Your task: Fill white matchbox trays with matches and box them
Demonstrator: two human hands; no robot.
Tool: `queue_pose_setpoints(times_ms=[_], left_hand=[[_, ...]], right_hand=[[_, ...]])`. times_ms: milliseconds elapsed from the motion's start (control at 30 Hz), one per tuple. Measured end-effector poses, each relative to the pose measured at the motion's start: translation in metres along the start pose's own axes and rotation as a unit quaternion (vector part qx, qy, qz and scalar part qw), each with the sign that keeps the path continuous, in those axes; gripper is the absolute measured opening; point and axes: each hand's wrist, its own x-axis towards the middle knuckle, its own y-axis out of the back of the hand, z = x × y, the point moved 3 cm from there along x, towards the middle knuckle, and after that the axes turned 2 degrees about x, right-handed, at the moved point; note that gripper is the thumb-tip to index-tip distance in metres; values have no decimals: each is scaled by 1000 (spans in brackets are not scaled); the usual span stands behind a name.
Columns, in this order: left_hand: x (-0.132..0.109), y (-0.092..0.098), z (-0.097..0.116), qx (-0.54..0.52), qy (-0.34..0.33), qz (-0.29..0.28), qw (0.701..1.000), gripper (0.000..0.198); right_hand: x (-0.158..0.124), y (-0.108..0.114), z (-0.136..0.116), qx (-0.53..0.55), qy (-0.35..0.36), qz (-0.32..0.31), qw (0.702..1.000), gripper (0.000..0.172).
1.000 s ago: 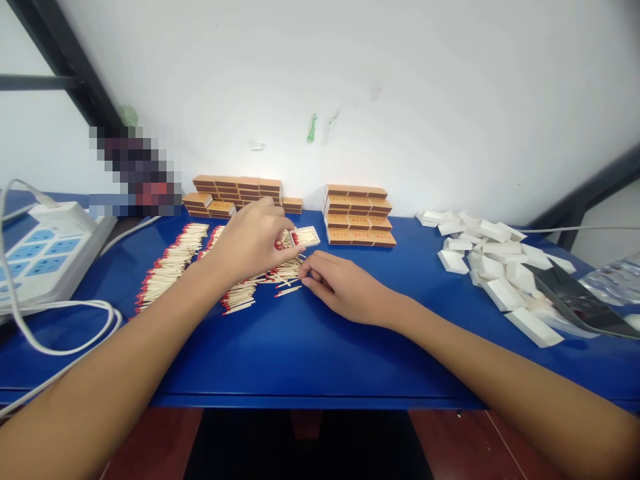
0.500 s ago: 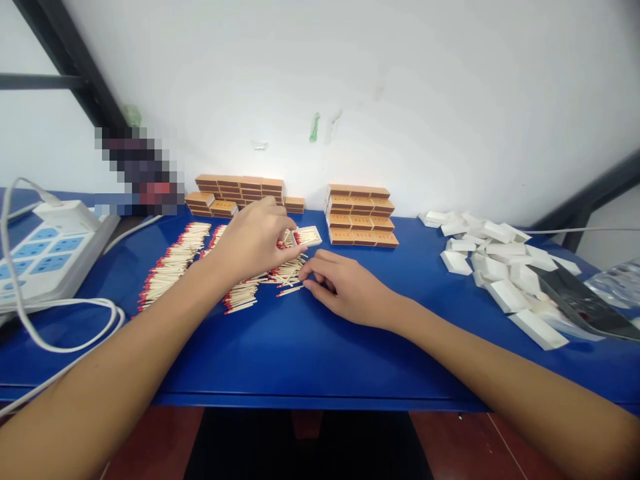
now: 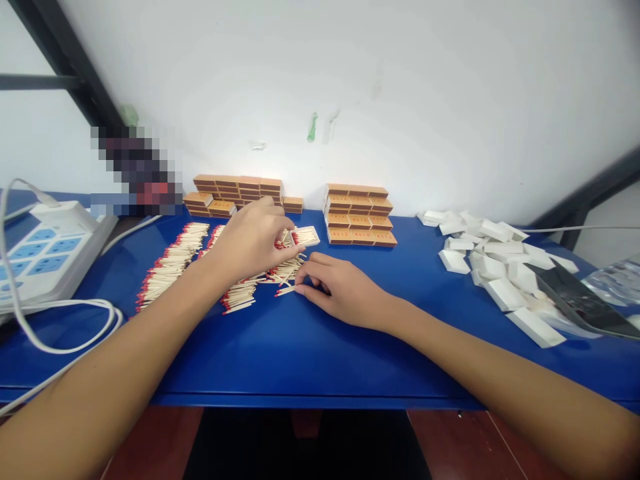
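Held between the thumb and fingers of my left hand (image 3: pixel 255 233) is a small white matchbox tray (image 3: pixel 311 241) with red-tipped matches lying in it, above a loose heap of matches (image 3: pixel 286 269). My right hand (image 3: pixel 337 288) is just below and to the right of the tray, its thumb and forefinger closed at the plain end of a single match (image 3: pixel 286 291) on the blue table. Left of the heap lie a long row of matches (image 3: pixel 173 267) and a shorter pile (image 3: pixel 240 295); my left hand and forearm hide part of them.
Closed matchboxes stand stacked along the wall, one stack (image 3: pixel 360 217) right of centre, another (image 3: pixel 240 187) on the left. White empty-looking trays (image 3: pixel 493 267) are heaped at the right beside a dark phone (image 3: pixel 580 300). A power strip (image 3: pixel 50 250) with white cable occupies the left.
My right hand has moved slightly left and its thumb and forefinger have closed at the end of the single match. My left hand still holds the tray in place.
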Motion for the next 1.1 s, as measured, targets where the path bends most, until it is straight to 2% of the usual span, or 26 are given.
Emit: queue_pose_setpoints(times_ms=[333,733,1100], left_hand=[[0,-2,-2,4,-9,6,1000,29],[-1,-2,-1,-6,-18,2,1000,27],[-1,-3,0,-5,-18,-6,1000,27]], right_hand=[[1,6,-1,-10,-16,-60,998,13],[-6,26,17,-84,-37,-75,993,14],[-4,17,12,-60,-52,-81,994,13]])
